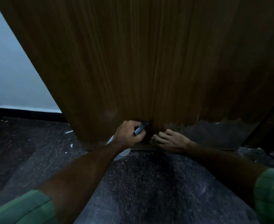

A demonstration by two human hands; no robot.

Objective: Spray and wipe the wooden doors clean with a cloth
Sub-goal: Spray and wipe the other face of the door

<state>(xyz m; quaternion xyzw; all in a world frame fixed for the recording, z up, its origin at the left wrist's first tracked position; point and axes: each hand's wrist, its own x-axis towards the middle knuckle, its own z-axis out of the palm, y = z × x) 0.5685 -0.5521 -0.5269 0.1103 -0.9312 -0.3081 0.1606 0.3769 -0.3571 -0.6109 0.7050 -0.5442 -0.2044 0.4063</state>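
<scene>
Bare forearms — short green sleeves on both arms.

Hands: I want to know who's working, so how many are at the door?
2: left hand grips a spray bottle near the door bottom; right hand beside it, low on the door.

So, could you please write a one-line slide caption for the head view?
Left hand holds a spray bottle at the door's foot; right hand is beside it.

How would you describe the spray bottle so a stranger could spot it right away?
Find the big wooden door and follow it down to its bottom edge at the dark floor. The spray bottle is in the left hand, black head aimed at the door, pale body showing below the wrist.
</scene>
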